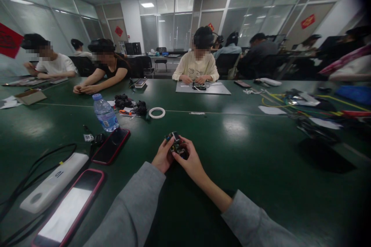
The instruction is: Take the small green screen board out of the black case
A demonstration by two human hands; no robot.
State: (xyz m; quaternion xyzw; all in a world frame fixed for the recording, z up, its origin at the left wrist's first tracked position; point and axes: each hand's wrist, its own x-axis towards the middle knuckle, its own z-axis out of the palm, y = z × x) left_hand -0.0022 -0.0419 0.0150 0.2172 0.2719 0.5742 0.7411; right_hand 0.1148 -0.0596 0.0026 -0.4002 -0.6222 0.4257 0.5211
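Observation:
Both hands meet above the green table (pixel 220 154), around a small dark electronic assembly (pixel 176 144) with a light grey square part on top and bits of yellow and blue. My left hand (pixel 162 157) grips its left side, the thumb lying along it. From the right, my right hand (pixel 191 160) closes on the same assembly with thumb and bent fingers. The fingers cover part of it, and its exact kind cannot be made out.
On the left lie a pink-framed phone (pixel 71 208), a white power bank-like device (pixel 55 183), a red-edged phone (pixel 111 146) and a water bottle (pixel 104 114). Beyond are a white ring (pixel 157 113) and black parts (pixel 130 104). Tangled cables (pixel 313 123) lie right. People sit opposite.

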